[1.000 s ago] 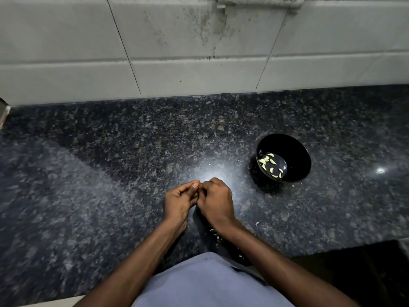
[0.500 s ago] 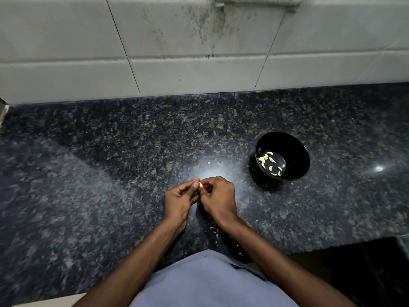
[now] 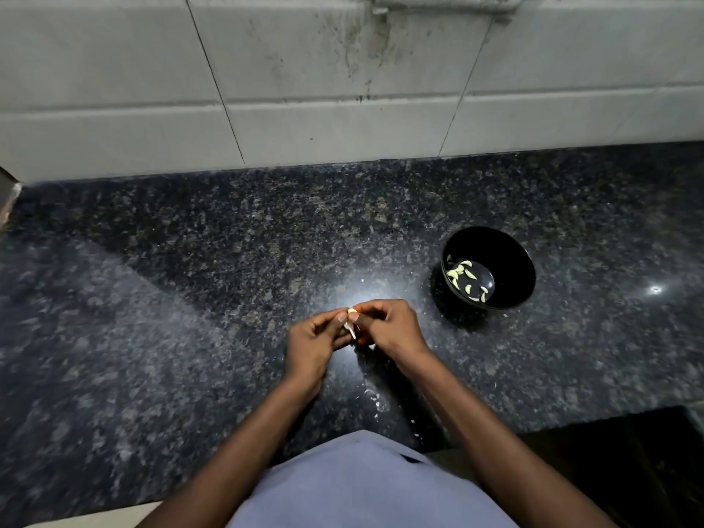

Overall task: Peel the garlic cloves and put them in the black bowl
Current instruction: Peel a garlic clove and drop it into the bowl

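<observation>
- Between the earlier frames and this one the two hands draw slightly apart at the fingertips, and a pale garlic clove (image 3: 351, 322) that was all but hidden a second ago now shows between them — a strip of skin seems to trail down from it.
- Left hand (image 3: 313, 344) has its thumb and fingers curled in, pinching the clove from the left side; it holds nothing else that I can see.
- Right hand (image 3: 389, 326) is curled too, its thumb and forefinger nipping the clove's top and right side, apparently pulling skin away.
- Both hands hover just above the granite counter (image 3: 190, 299), near its front edge.
- Black bowl (image 3: 510, 261) sits well apart to the right, in the same spot as before, with several peeled cloves (image 3: 466, 278) lying in its bottom.
- Pale scraps of skin (image 3: 375, 400) lie on the counter between the forearms.
- My reading — peeling of this clove is partway done; once bare, it has to travel right and drop in the bowl.
</observation>
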